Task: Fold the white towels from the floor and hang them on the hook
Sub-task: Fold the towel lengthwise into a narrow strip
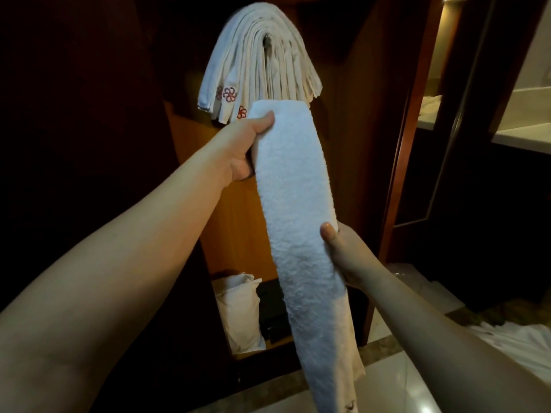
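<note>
I hold a long folded white towel (298, 222) upright in front of an open wooden wardrobe. My left hand (247, 144) grips its top left edge, thumb over the front. Lower down, my right hand (346, 251) clasps its right edge, thumb on the front face. Above the towel's top, several folded white towels (253, 58) with red flower logos are draped over a dark hook (266, 43), which barely shows in the middle of the pile. More white towels (518, 344) lie crumpled on the floor at the lower right.
Inside the wardrobe's bottom shelf stand a white bag (241, 311) and a dark box (272, 311). A wooden door frame (408, 129) rises on the right, with a lit pale counter (518, 135) beyond it. Glossy tiled floor (396, 380) lies below.
</note>
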`<state>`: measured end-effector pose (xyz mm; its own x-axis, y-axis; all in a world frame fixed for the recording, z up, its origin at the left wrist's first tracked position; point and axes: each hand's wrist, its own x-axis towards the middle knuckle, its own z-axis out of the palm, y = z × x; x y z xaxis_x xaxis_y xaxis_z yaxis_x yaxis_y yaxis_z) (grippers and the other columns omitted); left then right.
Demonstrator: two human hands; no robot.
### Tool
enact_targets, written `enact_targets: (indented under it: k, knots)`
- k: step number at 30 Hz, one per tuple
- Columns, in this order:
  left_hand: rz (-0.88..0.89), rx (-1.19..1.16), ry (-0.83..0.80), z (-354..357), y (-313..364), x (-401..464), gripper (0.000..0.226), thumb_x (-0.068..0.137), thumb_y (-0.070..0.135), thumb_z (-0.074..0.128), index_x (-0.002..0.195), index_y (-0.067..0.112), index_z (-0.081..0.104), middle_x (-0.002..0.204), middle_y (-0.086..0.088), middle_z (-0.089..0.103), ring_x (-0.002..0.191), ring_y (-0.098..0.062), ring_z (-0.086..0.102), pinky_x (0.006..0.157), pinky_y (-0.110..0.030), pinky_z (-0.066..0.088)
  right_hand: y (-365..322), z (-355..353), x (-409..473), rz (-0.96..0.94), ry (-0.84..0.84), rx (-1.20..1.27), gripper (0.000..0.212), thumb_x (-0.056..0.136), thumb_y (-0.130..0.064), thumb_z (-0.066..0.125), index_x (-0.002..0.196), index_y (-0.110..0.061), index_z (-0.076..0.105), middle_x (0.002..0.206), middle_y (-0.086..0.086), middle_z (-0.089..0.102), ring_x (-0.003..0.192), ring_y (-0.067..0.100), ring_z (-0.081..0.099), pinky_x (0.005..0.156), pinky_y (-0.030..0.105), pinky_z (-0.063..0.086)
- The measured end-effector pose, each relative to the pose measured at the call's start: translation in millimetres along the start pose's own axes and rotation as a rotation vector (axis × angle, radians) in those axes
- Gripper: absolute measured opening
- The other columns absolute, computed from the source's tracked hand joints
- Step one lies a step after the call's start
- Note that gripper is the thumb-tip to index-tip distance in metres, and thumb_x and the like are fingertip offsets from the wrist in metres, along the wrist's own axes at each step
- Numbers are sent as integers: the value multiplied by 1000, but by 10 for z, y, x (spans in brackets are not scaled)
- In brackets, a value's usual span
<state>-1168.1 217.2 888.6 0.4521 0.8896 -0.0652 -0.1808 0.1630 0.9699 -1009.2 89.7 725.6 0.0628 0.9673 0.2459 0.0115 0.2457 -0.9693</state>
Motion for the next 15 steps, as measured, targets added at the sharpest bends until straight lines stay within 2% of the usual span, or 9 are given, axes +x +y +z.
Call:
enact_targets:
  k: [5,9,11,13,15]
  knots:
    - [-9,-15,76,86,-80,158,38,90,23,73,121,12,53,107,-16,73,82,-33,76,69,-53,62,8,-92,37,297,-152,129,105,31,-66,95,112,-5,68,108,14,76,103,29,73,77,34,60]
    - [-37,-16,141,111,-179,359,27,91,22,72,110,13,54,106,-15,72,89,-31,74,68,-50,63,10,-162,84,395,-212,192,92,41,-55,97,114,-8,68,108,12,76,102,27,73,76,34,60]
    - [-39,-13,172,125,-209,457,36,92,22,72,121,12,55,106,-14,71,90,-30,72,72,-49,62,21,-175,118,431,-211,242,74,57,-50,88,114,-8,70,110,12,75,104,26,72,79,34,60]
    - [-45,-6,198,145,-238,549,46,92,22,72,133,10,53,107,-14,71,92,-30,71,75,-49,61,38,-179,147,430,-186,298,55,64,-45,80,107,-11,77,113,12,75,106,25,72,81,34,60]
    - [-69,9,223,163,-275,631,49,92,22,72,135,10,52,107,-13,71,91,-30,71,70,-47,61,58,-177,159,417,-173,366,47,67,-43,77,101,-12,81,113,11,75,107,25,71,81,33,60]
